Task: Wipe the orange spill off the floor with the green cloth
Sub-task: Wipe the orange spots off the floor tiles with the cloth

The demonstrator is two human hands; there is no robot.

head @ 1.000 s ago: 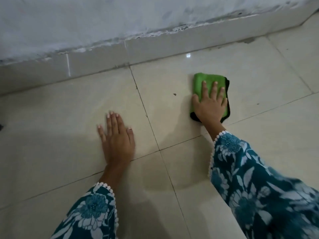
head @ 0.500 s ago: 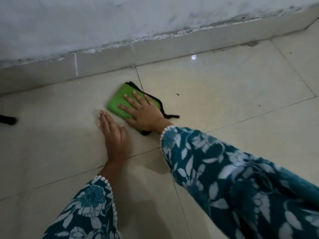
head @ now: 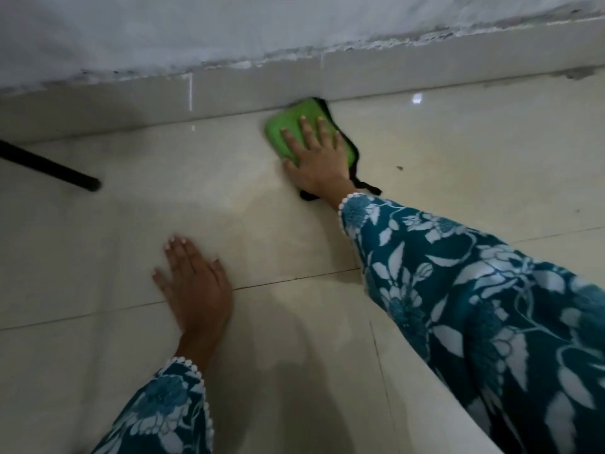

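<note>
Since half a second ago the green cloth (head: pixel 294 126) has slid from just ahead of the left hand (head: pixel 196 283) up toward 12 o'clock, and its far edge now touches the skirting tile (head: pixel 229 93) at the foot of the wall. The right hand (head: pixel 316 158) lies flat on top of it, fingers straight and spread, pressing it to the floor (head: pixel 458 152) and not curled round it. The left hand has kept its place, open, palm down on the tile as a prop, well apart from the cloth at about 7 o'clock from it.

No clear orange shows; only a faint dull smear (head: pixel 248 198) lies on the floor between the two hands, at roughly 7 o'clock from the cloth. The cloth's long axis runs from 11 to 5 o'clock, in line with the right forearm. The wall blocks any further push, so I judge the next stroke must pull back toward the body, over that smear, and the right hand already sits over the cloth to do it.

A black rod (head: pixel 49 167) lies on the floor at 9 o'clock.
</note>
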